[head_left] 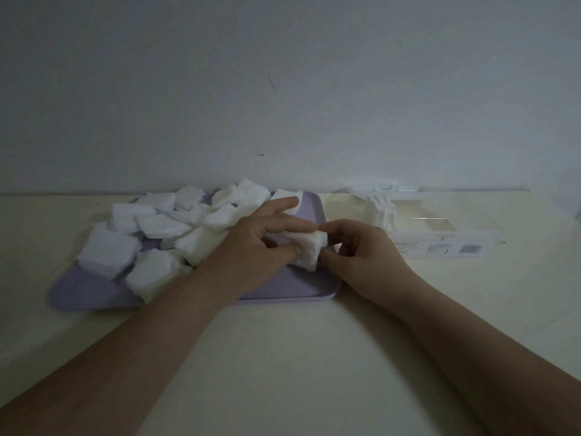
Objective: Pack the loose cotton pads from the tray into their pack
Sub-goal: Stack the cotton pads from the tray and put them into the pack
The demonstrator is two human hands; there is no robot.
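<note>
We see a lilac tray [94, 294] lying on the pale worktop [283, 357], its far edge close to the wall [283, 89]. A loose heap of white cotton pads [163, 225] covers the tray's left and far parts, with some pads stacked, others tilted and overlapping, and a few spilling over the left and far rims. Both of our hands meet over the right part of the tray around a small stack of pads [309, 250], held just above the tray's bare near-right corner. Our left hand [251, 243] grips the stack from the left: its fingers [298, 227] lie curled along the top and the thumb presses the near side, while one finger reaches farther back and touches a pad at the tray's far rim. Our right hand [361, 250] pinches the stack's right end, with the fingertips above and the thumb below, and the other fingers curled in behind. To the right of the tray, well apart from the heap, the clear pack [440, 234] lies on its side on the worktop, a barcode label [470, 249] on its near face. A few pads [382, 212] sit at its left end, nearest the tray; the light is too dim to tell how far inside they are.
</note>
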